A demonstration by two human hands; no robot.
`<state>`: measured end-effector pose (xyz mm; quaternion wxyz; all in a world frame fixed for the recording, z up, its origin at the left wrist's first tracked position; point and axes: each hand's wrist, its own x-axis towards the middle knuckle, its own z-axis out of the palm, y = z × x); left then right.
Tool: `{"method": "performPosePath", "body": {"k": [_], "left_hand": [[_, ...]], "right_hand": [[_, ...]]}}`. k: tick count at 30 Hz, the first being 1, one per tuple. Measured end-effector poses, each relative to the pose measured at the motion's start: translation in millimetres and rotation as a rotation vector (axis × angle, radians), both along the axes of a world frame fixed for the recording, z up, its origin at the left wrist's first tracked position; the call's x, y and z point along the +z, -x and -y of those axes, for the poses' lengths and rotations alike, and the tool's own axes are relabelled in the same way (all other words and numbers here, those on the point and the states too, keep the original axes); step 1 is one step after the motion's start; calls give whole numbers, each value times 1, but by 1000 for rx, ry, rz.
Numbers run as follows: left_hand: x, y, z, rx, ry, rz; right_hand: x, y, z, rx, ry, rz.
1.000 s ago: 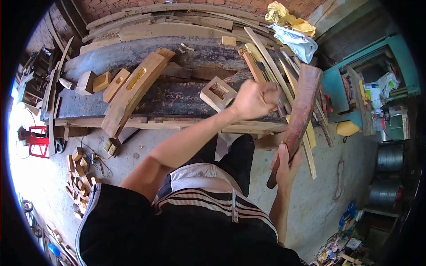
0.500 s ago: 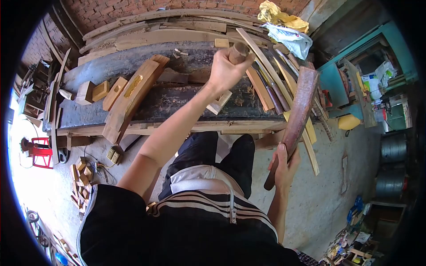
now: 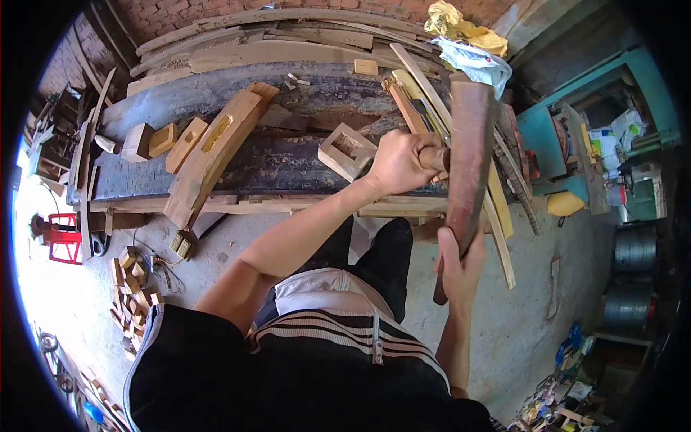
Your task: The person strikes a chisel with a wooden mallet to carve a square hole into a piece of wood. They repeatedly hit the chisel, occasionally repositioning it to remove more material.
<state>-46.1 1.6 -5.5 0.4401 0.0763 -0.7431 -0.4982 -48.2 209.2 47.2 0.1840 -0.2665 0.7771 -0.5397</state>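
My left hand (image 3: 404,164) is closed around the round wooden handle (image 3: 433,158) of a chisel, whose butt points right. The fist is over the bench, just right of a pale wooden block (image 3: 335,160) with a squared recess. Most of the chisel is hidden by the fist. My right hand (image 3: 462,263) grips a dark, worn wooden mallet (image 3: 471,137) shaped like a flat club, held upright. In this view, the mallet's left side overlaps the chisel's butt.
A long mortised timber (image 3: 224,144) lies across the dark bench (image 3: 281,169), with smaller cut blocks (image 3: 162,140) to its left. Strips and tools (image 3: 421,108) lie on the right. Offcuts (image 3: 133,291) are piled on the floor. Plastic bags (image 3: 471,61) sit at the back.
My left hand has come down and right with the chisel, its butt now turned toward the mallet. The mallet has swung left and stands more upright. The recessed block is more exposed.
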Motion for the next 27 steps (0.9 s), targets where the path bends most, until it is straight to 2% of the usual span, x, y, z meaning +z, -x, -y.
{"method": "performPosePath", "body": {"k": [2,4,6,7,8,10,11,14,15,16,17,18,19,20,23,27], "left_hand": [[-1,-4,3,-27,27,20],[-3,-7,0,-73,53,36],[0,-6,-4,-65,47,42],[1,-5,-6,-38,40,74],[-1,-4,-8,-39,39,70],[-3,-2,-9,-5,67,-27],[-4,-1,-3,4,73,-30],[-10,4,19,-76,-47,-78],[5,-2,26,-55,-212,-1],[15,-3,34,-54,-322,-109],[11,-2,51,24,-368,-19],[22,-3,60,27,-480,-72],[32,-13,71,23,-497,-21],[24,-7,85,33,-535,-128],[34,-15,96,32,-560,-178],[37,-19,93,161,-520,-164]], "right_hand": [[4,-7,0,-99,187,-130],[3,-6,-5,-83,264,-73],[1,-8,1,-87,509,-143],[-7,-1,-7,-41,268,-201],[-14,0,-7,-41,267,-204],[-16,-2,3,-9,59,-330],[-8,-10,0,-10,105,-72],[-12,-13,-3,-51,145,-55],[-14,-12,-5,-70,150,-55],[-15,-11,-7,-94,159,-57],[-16,-11,-8,-117,170,-57],[-18,-10,-11,-132,179,-53],[-20,-9,-15,-129,209,-7],[-22,-8,-18,-124,237,40],[-24,-6,-22,-137,211,54],[-29,-6,-25,-154,198,70]]}}
